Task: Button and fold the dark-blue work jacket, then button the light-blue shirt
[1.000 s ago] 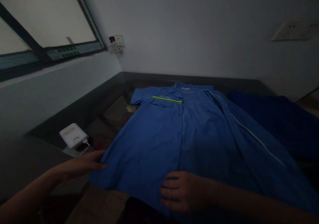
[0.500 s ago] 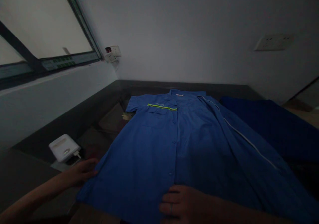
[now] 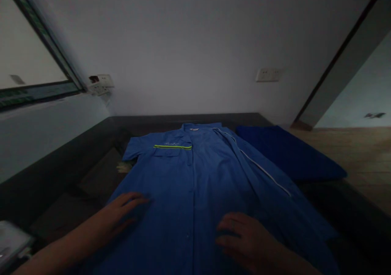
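Note:
A blue short-sleeved work shirt (image 3: pixel 171 185) lies spread on the dark surface, its collar at the far end. It has a yellow-green stripe across one chest side and a row of buttons down the front. The other side is folded inward, with a pale piping line running along it. My left hand (image 3: pixel 119 214) is over the left front panel, fingers apart and holding nothing. Over the folded side, right of the button line, my right hand (image 3: pixel 240 236) hovers or rests with loosely curved, parted fingers; whether it touches the cloth I cannot tell.
A darker blue folded cloth (image 3: pixel 284 152) lies to the right of the shirt. At the lower left edge sits a white device (image 3: pixel 12 242) with a cable. Wall sockets (image 3: pixel 268 75) are on the wall behind, and a window is at the left.
My left hand has let go of the shirt's left edge and come over the front panel. My right hand has moved off the button line to the right. The view has turned right.

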The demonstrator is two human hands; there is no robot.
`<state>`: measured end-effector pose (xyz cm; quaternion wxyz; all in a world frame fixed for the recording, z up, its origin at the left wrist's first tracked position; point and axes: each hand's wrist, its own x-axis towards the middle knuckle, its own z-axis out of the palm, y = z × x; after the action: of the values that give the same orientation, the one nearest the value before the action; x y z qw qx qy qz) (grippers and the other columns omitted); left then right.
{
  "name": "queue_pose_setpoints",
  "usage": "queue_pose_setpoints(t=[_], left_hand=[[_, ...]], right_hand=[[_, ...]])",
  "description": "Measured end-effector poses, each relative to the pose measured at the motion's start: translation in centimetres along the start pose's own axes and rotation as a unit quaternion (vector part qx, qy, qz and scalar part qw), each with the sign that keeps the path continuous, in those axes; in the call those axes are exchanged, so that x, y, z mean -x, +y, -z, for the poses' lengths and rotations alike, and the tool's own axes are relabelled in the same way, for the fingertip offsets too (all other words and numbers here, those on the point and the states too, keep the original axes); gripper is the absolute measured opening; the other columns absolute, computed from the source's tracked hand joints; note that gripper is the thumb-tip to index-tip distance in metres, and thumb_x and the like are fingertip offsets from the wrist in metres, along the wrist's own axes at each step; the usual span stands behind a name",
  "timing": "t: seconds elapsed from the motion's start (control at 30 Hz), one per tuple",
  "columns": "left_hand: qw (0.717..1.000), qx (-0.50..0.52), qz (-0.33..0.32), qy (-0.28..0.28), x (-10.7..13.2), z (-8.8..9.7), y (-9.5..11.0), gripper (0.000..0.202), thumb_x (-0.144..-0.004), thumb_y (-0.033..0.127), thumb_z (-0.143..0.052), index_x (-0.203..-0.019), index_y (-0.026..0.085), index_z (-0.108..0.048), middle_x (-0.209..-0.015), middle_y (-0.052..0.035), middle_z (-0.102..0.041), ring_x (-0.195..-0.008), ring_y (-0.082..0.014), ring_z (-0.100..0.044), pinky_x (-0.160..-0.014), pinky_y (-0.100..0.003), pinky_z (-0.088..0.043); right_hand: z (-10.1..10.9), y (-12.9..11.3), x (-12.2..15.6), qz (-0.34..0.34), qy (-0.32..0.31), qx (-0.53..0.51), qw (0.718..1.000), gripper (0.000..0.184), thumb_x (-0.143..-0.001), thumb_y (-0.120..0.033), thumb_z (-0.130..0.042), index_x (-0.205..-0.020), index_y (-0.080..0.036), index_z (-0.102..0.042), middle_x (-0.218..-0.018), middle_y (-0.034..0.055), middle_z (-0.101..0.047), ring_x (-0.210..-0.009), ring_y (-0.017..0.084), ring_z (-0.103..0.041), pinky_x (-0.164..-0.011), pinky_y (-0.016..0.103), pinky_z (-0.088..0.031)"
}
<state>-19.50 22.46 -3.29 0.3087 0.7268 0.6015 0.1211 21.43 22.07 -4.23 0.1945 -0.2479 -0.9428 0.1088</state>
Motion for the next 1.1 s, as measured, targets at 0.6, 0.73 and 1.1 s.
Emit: queue_pose_setpoints(t=[0.6, 0.73, 1.1], left_hand=[[0.963, -0.202, -0.001, 0.181, -33.8, -3.2, 6.0, 0.052, -0.094, 0.033, -0.034, -0.134, 0.000, -0.039, -0.142, -0.0290, -0.035, -0.134, -0.0349, -0.032, -0.108, -0.049, -0.025], [0.958, -0.206, 0.033, 0.195, -36.0, -4.9, 4.0, 0.054, -0.094, 0.039, -0.035, -0.140, 0.011, -0.038, -0.149, -0.0213, -0.030, -0.139, -0.0330, -0.026, -0.110, -0.052, -0.021], [0.949, -0.232, 0.041, 0.210, -38.2, -4.8, 2.5, 0.056, -0.093, 0.045, -0.031, -0.141, 0.015, -0.038, -0.148, -0.0164, -0.034, -0.138, -0.0296, -0.027, -0.110, -0.048, -0.023]], right_hand=[[0.0, 10.5, 17.1, -0.521, 0.234, 0.267, 0.777, 0.057, -0.088, -0.050, -0.032, -0.114, -0.010, -0.062, -0.109, 0.0172, -0.063, -0.104, 0.033, -0.056, -0.092, 0.050, -0.045], [-1.9, 11.7, 18.5, -0.536, 0.192, 0.298, 0.766, 0.057, -0.087, -0.048, -0.031, -0.116, -0.011, -0.062, -0.106, 0.0181, -0.063, -0.092, 0.033, -0.059, -0.083, 0.050, -0.048], [-1.1, 11.5, 17.8, -0.586, 0.183, 0.293, 0.733, 0.057, -0.082, -0.057, -0.033, -0.100, -0.015, -0.067, -0.103, 0.0182, -0.059, -0.096, 0.037, -0.056, -0.074, 0.051, -0.047]])
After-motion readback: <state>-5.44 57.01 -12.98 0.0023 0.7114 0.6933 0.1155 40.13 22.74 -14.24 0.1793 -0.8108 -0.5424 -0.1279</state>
